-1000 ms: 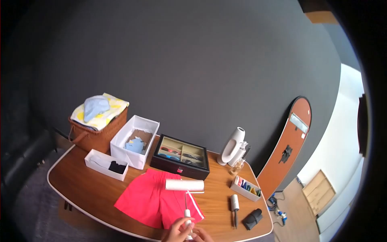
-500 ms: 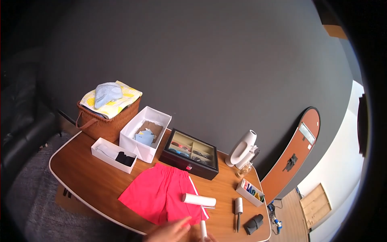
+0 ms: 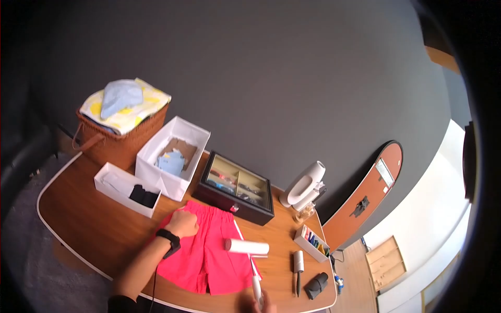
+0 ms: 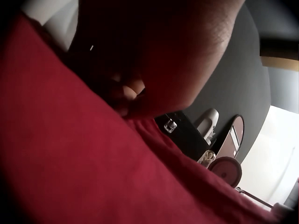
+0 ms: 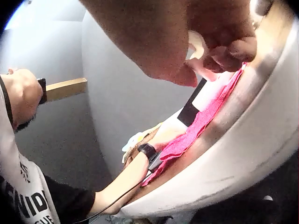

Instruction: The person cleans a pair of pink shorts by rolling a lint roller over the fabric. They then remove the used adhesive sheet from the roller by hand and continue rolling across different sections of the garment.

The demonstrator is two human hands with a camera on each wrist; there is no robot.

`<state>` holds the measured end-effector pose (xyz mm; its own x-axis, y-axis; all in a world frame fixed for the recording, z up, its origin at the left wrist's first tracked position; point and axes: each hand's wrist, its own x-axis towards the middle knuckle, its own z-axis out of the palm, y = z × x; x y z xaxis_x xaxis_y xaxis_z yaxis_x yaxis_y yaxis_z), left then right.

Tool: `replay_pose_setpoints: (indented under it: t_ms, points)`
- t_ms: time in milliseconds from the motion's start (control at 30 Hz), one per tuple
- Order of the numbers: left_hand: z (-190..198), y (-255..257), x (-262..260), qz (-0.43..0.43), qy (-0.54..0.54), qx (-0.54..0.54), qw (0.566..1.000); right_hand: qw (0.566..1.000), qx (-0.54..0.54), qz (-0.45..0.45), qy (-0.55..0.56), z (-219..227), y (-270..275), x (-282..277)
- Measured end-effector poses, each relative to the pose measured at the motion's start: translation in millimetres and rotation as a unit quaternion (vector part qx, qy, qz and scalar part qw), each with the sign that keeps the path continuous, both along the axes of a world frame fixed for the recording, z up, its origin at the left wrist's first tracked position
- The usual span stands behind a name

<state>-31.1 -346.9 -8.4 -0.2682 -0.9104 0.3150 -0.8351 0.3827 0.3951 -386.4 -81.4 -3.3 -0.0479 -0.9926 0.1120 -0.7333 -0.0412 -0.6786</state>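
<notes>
Pink-red shorts point(image 3: 201, 255) with a white side stripe lie spread on the wooden table. My left hand point(image 3: 183, 224) rests on their upper left part near the waistband; in the left wrist view its fingers point(image 4: 124, 95) bend against the red cloth point(image 4: 93, 154), their tips partly hidden in shadow. With my right hand point(image 3: 266, 304), at the bottom edge, I hold the white handle point(image 3: 257, 287) of a lint roller, whose wide white roll point(image 3: 248, 247) is over the right side of the shorts. The right wrist view shows the fingers point(image 5: 233, 53) curled round the pale handle point(image 5: 197, 44).
Behind the shorts stands a dark glasses case point(image 3: 235, 188). To the left are a white bin point(image 3: 167, 180), a low white box point(image 3: 122, 195) and a wicker basket point(image 3: 122, 151). At right: a small roller point(image 3: 298, 261), grey pouch point(image 3: 317, 286), box of colourful items point(image 3: 311, 243), white vase point(image 3: 304, 185).
My left hand has left the roller handle and moved up and left onto the shorts. The right hand keeps the roller, whose roll has come lower over the shorts. The head view has shifted.
</notes>
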Motion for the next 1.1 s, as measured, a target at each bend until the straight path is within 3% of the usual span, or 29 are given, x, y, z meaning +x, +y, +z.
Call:
replay_pose_setpoints:
  t_ms: [67, 100, 133, 200, 267, 300, 400, 433, 467, 500, 533, 600, 700, 900, 933, 967, 1033, 1100]
  points:
    - [-6, -3, 2, -0.015, 0.035, 0.03, 0.999, 0.997, 0.008, 0.012, 0.075, -1, -6, -2]
    - [-8, -3, 9, -0.017, 0.062, 0.038, 0.997, 0.996, 0.082, 0.021, -0.027, 2, -17, -4]
    - [-15, -5, 16, -0.061, 0.086, -0.028, 0.994, 0.998, 0.055, 0.019, 0.007, 5, -26, -2]
    - [-12, -3, 25, -0.058, 0.138, 0.002, 0.989, 0.998, 0.026, 0.029, 0.042, 34, -48, 25]
    - [-9, -7, 31, -0.064, 0.222, 0.054, 0.971, 0.986, 0.16, 0.002, -0.054, 42, -61, 32]
    - [-11, -10, 36, -0.058, 0.22, 0.05, 0.972, 0.986, 0.158, 0.01, -0.056, 37, -67, 33]
    - [-14, -18, 40, -0.08, 0.287, 0.058, 0.953, 0.983, 0.02, 0.126, 0.133, 32, -70, 34]
    - [-16, -18, 40, -0.086, 0.312, 0.055, 0.944, 0.983, 0.018, 0.122, 0.134, 19, -73, 24]
    - [-21, -19, 39, -0.096, 0.338, 0.054, 0.935, 0.99, 0.051, 0.11, 0.069, -4, -75, 7]
    - [-24, -20, 38, -0.107, 0.339, 0.056, 0.933, 0.992, 0.083, 0.095, 0.002, -13, -69, -3]
    - [-31, -23, 39, -0.111, 0.356, 0.076, 0.925, 0.993, 0.08, 0.085, 0.004, -21, -58, -16]
    - [-27, -24, 43, -0.119, 0.367, 0.109, 0.916, 0.992, 0.106, 0.064, 0.002, -7, -36, -18]
    - [-28, -25, 41, -0.12, 0.36, 0.074, 0.922, 0.989, 0.144, 0.043, 0.011, 24, -1, -12]
    - [-34, -29, 38, -0.101, 0.391, 0.086, 0.911, 0.972, 0.222, -0.071, 0.006, 71, 114, -3]
    - [-34, -27, 37, -0.089, 0.407, 0.101, 0.904, 0.979, 0.186, -0.042, -0.072, 61, 130, -21]
    - [-36, -29, 36, -0.08, 0.402, 0.098, 0.907, 0.98, 0.183, -0.05, -0.065, 69, 135, -24]
    - [-40, -31, 36, -0.079, 0.4, 0.091, 0.909, 0.971, 0.213, 0.022, 0.108, 83, 131, -23]
    - [-31, -23, 37, -0.068, 0.404, 0.089, 0.908, 0.956, 0.26, -0.004, 0.137, 103, 111, -10]
